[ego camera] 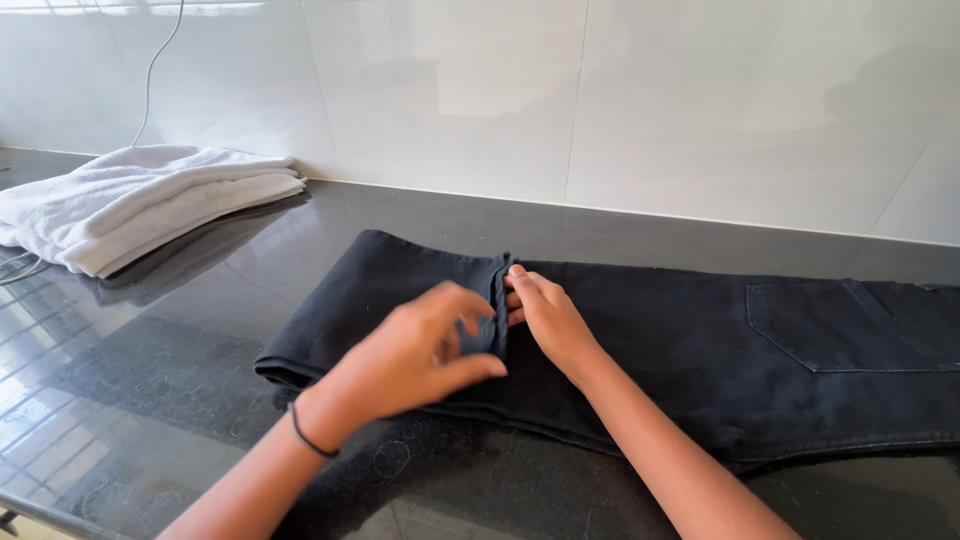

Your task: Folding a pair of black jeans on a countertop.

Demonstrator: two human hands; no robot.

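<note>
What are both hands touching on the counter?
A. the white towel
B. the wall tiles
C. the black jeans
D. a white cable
C: both the left hand and the right hand pinch the hem of the folded black jeans, while the white towel lies apart, off to the left.

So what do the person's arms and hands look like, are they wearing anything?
Both arms are bare, with no sleeves showing. The left hand has a thin dark band around its wrist, like a hair tie or a cord bracelet. The right hand has nothing on its wrist. No gloves, and no rings or watch that I can see.
</note>
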